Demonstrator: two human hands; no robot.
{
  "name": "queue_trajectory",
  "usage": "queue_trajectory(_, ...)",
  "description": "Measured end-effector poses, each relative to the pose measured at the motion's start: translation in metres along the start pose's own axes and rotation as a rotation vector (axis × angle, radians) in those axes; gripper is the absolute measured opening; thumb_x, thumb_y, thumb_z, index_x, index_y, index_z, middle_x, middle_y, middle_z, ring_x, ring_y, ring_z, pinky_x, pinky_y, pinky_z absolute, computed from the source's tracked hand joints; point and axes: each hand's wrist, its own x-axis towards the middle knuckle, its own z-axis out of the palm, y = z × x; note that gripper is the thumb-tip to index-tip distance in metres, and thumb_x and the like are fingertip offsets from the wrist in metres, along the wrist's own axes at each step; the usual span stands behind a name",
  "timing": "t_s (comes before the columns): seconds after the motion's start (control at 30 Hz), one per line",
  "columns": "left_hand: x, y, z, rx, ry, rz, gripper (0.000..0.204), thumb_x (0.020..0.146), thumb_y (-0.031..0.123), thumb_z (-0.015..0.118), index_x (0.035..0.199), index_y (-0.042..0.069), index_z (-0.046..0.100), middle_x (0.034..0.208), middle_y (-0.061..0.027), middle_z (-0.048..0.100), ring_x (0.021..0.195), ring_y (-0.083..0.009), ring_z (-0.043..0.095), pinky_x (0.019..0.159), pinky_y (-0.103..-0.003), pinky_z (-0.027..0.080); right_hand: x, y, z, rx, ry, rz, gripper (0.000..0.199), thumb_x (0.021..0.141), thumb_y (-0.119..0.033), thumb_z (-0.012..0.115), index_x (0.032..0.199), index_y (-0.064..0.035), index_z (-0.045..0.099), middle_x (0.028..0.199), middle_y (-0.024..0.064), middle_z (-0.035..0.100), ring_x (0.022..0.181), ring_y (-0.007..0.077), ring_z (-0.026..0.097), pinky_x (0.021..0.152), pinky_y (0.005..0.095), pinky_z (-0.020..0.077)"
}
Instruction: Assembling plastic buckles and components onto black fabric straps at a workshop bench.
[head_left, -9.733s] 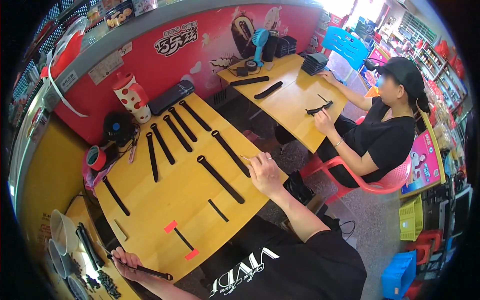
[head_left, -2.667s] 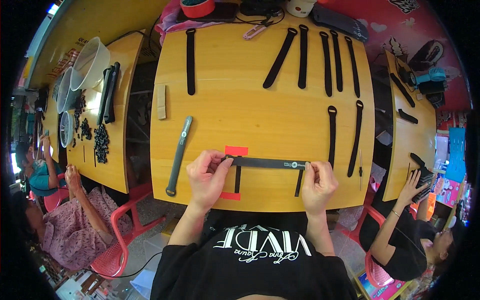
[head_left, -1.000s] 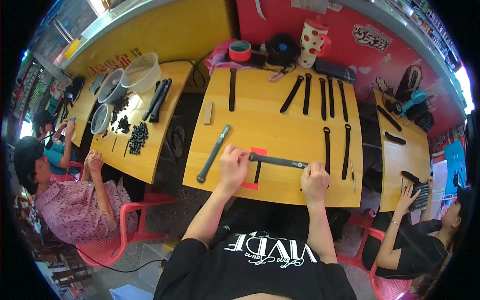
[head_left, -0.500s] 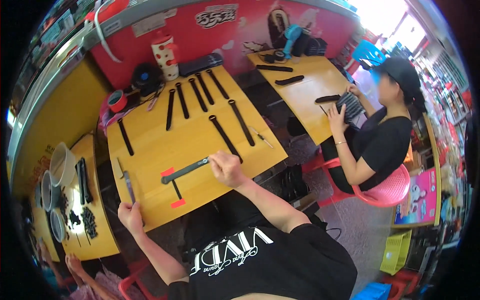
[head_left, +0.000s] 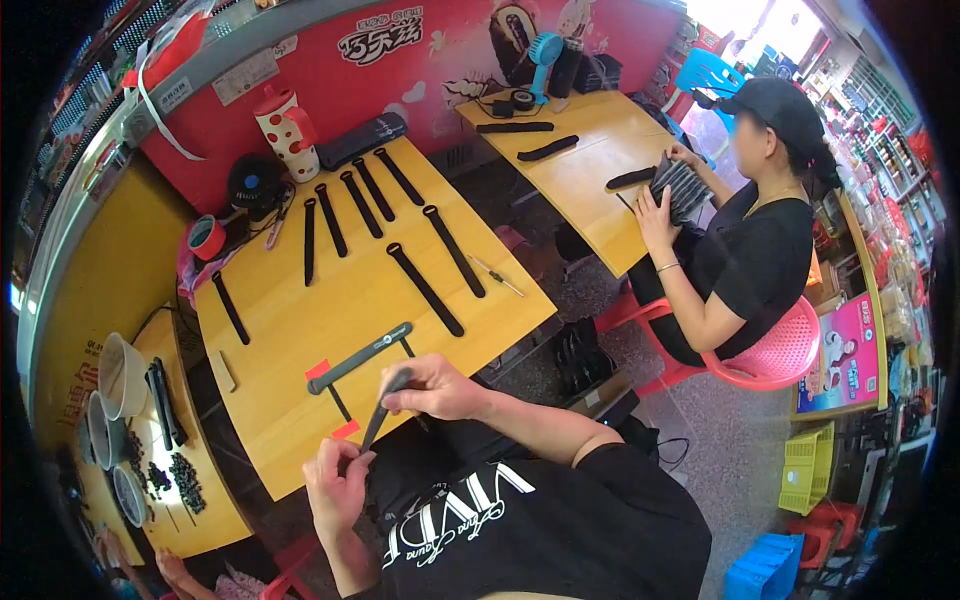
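Note:
A dark grey strip with a rounded end (head_left: 378, 420) slants between my hands over the table's near edge. My right hand (head_left: 435, 388) is closed on its upper end. My left hand (head_left: 338, 487) pinches its lower end. Just beyond them a grey strip with rounded ends (head_left: 358, 357) lies on the wooden table (head_left: 290, 420), with thin black bars under it and red tape (head_left: 318, 370) beside its left end. Several black straps with looped ends (head_left: 426, 290) are laid out farther back. A pale flat blade-like piece (head_left: 222, 370) rests near the left edge.
A thin pointed tool (head_left: 497, 276) lies at the table's right. Behind stand a spotted flask (head_left: 285, 132), a black fan (head_left: 255, 182) and a red cup (head_left: 206, 238). A seated person (head_left: 755, 250) on the right holds black strips. Clear tubs (head_left: 122, 375) stand on the left table.
My right hand has left the grey strip on the table and taken the upper end of the dark strip. My left hand has brought that strip rightward from the table's left side.

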Motion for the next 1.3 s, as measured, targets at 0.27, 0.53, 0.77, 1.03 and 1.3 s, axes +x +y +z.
queue_trajectory(0.27, 0.009, -0.036, -0.006, -0.166, -0.152, 0.084, 0.022, 0.072, -0.007, 0.07, 0.093, -0.002, 0.066, 0.068, -0.0086, 0.062, 0.057, -0.014, 0.06, 0.053, -0.025, 0.045, -0.031, -0.012, -0.037, -0.032, 0.108, -0.29, 0.011, 0.08, 0.01, 0.068, 0.084, -0.0005, 0.066, 0.086, 0.0062, 0.059, 0.077, 0.0142, 0.054, 0.069, 0.0253, 0.0428)
queue_trajectory(0.53, 0.007, -0.04, 0.001, -0.549, 0.0, -0.202, 0.005, 0.083, -0.008, 0.061, 0.086, -0.004, 0.062, 0.071, -0.0042, 0.059, 0.056, -0.009, 0.057, 0.05, -0.021, 0.043, -0.041, 0.0, -0.043, 0.028, 0.179, -0.108, 0.013, 0.083, 0.01, 0.066, 0.092, -0.0003, 0.064, 0.086, 0.0055, 0.06, 0.071, 0.0096, 0.053, 0.059, 0.0215, 0.0396)
queue_trajectory(0.77, 0.009, -0.07, 0.008, -0.497, 0.163, -0.168, 0.003, 0.089, -0.003, 0.059, 0.087, -0.002, 0.06, 0.072, -0.0033, 0.057, 0.056, -0.0076, 0.057, 0.05, -0.019, 0.044, -0.027, 0.012, -0.05, -0.142, 0.177, -0.091, 0.005, 0.09, 0.003, 0.061, 0.093, 0.0007, 0.063, 0.084, 0.0048, 0.06, 0.069, 0.0094, 0.053, 0.058, 0.0225, 0.0404)
queue_trajectory(1.03, 0.005, -0.092, 0.02, -0.582, 0.175, -0.159, 0.007, 0.091, 0.003, 0.061, 0.088, -0.002, 0.057, 0.073, -0.0064, 0.055, 0.051, -0.0095, 0.051, 0.046, -0.021, 0.04, -0.01, 0.03, -0.061, -0.521, 0.19, -0.325, 0.006, 0.086, 0.004, 0.061, 0.089, 0.0002, 0.058, 0.075, 0.0106, 0.053, 0.067, 0.0258, 0.055, 0.06, 0.0343, 0.0415)
queue_trajectory(1.3, 0.01, -0.115, 0.031, -0.678, 0.213, -0.183, 0.016, 0.094, 0.013, 0.06, 0.088, -0.001, 0.056, 0.074, -0.0073, 0.053, 0.051, -0.0104, 0.047, 0.045, -0.022, 0.037, -0.005, 0.04, -0.063, -0.712, 0.283, -0.39, 0.016, 0.083, 0.0, 0.068, 0.09, -0.0007, 0.054, 0.073, 0.013, 0.051, 0.064, 0.0328, 0.056, 0.054, 0.0396, 0.0424)
